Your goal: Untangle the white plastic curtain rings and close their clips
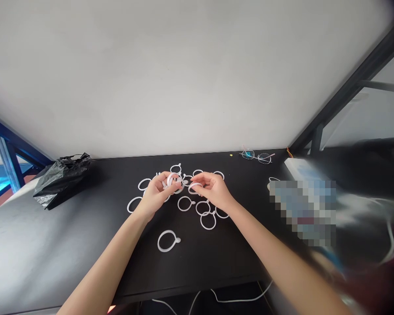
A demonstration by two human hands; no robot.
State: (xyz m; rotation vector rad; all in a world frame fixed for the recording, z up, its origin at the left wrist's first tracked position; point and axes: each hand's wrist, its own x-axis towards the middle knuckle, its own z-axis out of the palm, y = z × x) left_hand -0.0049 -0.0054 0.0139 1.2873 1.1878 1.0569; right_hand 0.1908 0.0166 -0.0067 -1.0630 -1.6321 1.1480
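White rings with small knobs, which look like curtain rings, lie scattered over a black tabletop [203,258]. My left hand [156,192] is closed on a white ring [171,178] between thumb and fingers. Close by on the right, my right hand [215,188] pinches another white ring [194,188]. Both held rings are just above the pile. A single ring [167,241] lies nearer the front edge, apart from the others. In front of my hands are a flat ring [184,204] and two overlapping rings [208,220]. The hands partly hide several rings behind them.
A crumpled black plastic bag [64,179] sits at the left. Eyeglasses [264,158] rest near the wall at the back right. A white box [298,166] and a blurred, pixelated item stand at the right. White cables [243,300] hang below the front edge.
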